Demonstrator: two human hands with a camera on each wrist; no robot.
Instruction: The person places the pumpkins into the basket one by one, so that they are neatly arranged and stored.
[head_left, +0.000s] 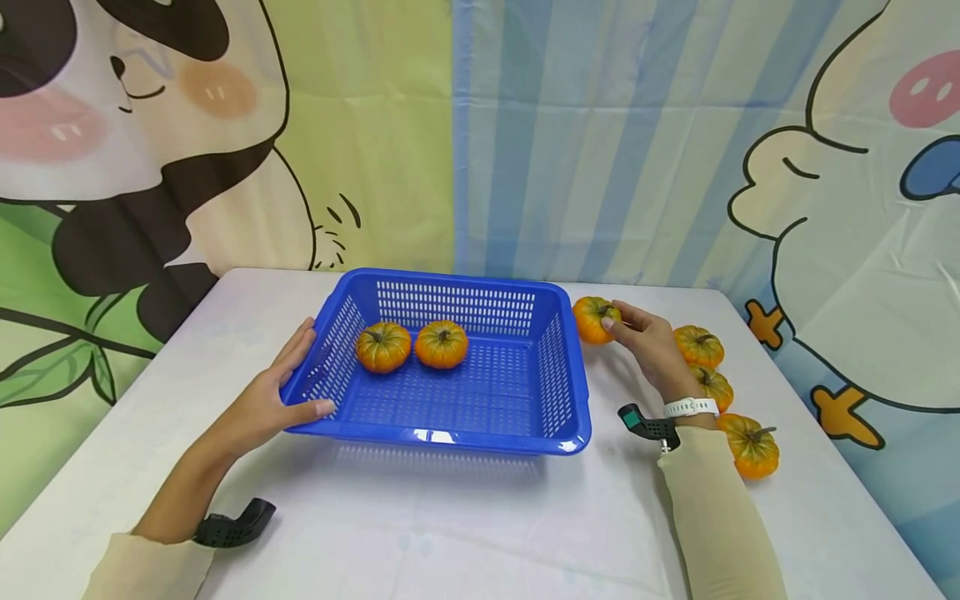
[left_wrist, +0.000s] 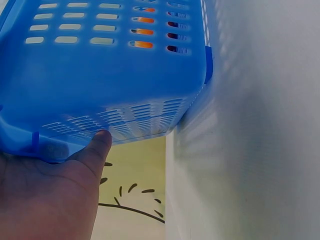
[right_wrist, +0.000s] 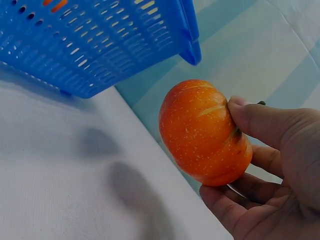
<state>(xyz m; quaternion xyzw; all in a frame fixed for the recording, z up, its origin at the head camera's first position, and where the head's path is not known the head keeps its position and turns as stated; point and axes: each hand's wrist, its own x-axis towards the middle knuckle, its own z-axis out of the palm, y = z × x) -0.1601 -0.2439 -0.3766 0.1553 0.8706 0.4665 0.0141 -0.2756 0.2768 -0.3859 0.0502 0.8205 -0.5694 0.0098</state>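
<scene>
A blue perforated basket [head_left: 480, 433] stands on the white table with two orange pumpkins [head_left: 383, 347] [head_left: 442, 344] inside, toward its left. The left hand [head_left: 262, 408] rests on the basket's left end, thumb over the near rim; in the left wrist view that hand [left_wrist: 55, 195] touches the basket's outer wall [left_wrist: 100, 75]. Just outside the right rim, the right hand [head_left: 652, 346] pinches a small pumpkin [head_left: 592, 320] between thumb and fingers. The right wrist view shows the right hand [right_wrist: 270, 175] gripping this pumpkin [right_wrist: 200, 132] above the table, apart from the basket [right_wrist: 100, 45].
Three more pumpkins [head_left: 699, 346] [head_left: 712, 388] [head_left: 752, 447] lie in a row along the table's right side, beside and beyond the right forearm. A cartoon-printed curtain [head_left: 525, 142] hangs behind the white table [head_left: 420, 533].
</scene>
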